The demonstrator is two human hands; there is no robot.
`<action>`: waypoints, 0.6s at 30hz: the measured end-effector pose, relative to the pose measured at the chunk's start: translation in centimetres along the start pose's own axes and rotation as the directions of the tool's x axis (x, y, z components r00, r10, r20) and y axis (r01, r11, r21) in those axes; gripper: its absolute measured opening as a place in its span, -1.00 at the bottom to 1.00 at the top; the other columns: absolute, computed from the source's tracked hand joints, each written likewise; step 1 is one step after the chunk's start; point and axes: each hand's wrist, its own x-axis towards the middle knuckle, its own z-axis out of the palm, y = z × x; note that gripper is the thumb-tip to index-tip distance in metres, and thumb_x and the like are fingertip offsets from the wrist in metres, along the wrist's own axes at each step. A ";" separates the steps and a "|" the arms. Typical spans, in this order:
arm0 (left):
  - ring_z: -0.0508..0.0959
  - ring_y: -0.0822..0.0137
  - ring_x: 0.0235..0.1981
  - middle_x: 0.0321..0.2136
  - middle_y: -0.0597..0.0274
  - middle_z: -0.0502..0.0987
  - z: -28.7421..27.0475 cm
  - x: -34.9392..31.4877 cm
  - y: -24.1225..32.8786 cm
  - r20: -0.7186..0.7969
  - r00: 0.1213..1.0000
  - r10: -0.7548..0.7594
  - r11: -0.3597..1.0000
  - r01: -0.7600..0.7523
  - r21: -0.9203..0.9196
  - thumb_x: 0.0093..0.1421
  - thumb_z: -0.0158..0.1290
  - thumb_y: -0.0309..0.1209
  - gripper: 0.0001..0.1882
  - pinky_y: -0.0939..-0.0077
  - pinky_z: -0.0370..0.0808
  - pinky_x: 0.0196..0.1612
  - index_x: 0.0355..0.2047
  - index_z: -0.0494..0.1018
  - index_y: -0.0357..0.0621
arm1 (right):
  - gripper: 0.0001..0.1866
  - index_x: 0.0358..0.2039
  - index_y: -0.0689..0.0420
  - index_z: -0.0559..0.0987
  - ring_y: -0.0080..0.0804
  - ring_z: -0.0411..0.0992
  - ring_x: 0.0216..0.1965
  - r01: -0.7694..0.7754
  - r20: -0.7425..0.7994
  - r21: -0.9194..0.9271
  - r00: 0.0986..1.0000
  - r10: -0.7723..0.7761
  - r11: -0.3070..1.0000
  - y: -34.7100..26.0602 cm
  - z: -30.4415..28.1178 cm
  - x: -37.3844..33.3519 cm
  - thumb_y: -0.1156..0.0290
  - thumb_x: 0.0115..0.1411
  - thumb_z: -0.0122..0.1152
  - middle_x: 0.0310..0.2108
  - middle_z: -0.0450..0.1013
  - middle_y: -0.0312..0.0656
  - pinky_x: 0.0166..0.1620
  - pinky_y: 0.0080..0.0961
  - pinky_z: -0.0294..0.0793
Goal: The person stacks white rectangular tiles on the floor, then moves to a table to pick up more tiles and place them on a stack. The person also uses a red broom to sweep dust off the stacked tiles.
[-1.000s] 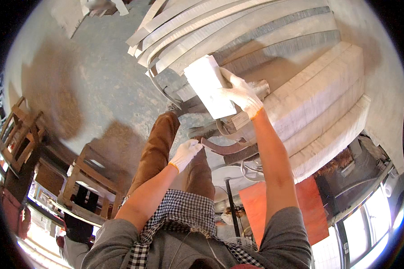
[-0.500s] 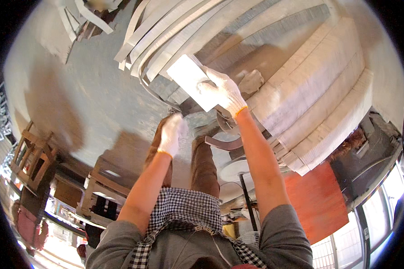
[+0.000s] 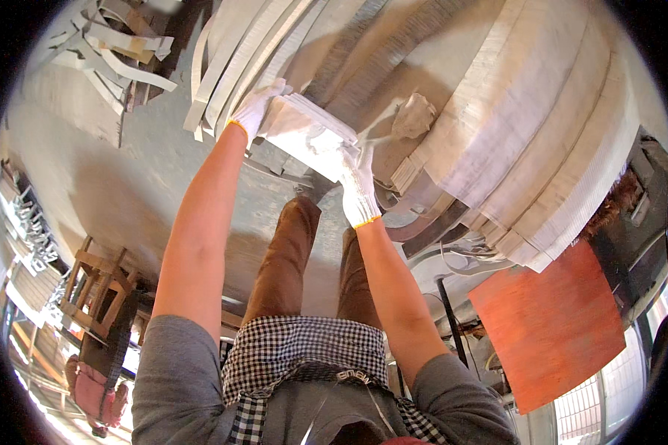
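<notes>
A white flat-sided stack of thin pieces (image 3: 298,132) is held in front of me, its layered edge on the far side. My left hand (image 3: 254,111), in a white knit glove, is closed on its left end. My right hand (image 3: 358,185), gloved the same way, grips the right end from the near side. What the stack is made of I cannot tell, as its top is very bright. Just beyond my left hand, long pale strips (image 3: 230,67) lie side by side in curved rows.
Stacked rows of pale strips (image 3: 527,111) fill the right side. A crumpled pale lump (image 3: 413,116) lies beside my right hand. Loose strips (image 3: 119,67) lie in a tangle at the far left. An orange-red panel (image 3: 549,326) stands lower right, a wooden frame (image 3: 96,293) lower left.
My left hand has moved up and forward from beside my leg and taken hold of the stack's left end. My right hand, holding the stack, has shifted left and nearer.
</notes>
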 end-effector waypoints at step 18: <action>0.50 0.23 0.09 0.09 0.01 0.48 1.4 -1.4 -0.3 0.004 0.996 -0.092 0.996 0.092 0.004 0.17 0.19 0.06 -0.22 0.45 0.41 0.20 0.19 0.34 -0.31 | -0.16 0.33 0.20 0.17 0.01 0.40 0.12 -0.092 -0.029 0.558 0.991 0.130 0.825 3.0 -1.5 6.9 -0.28 0.35 -0.22 0.15 0.38 0.03 0.15 0.04 0.42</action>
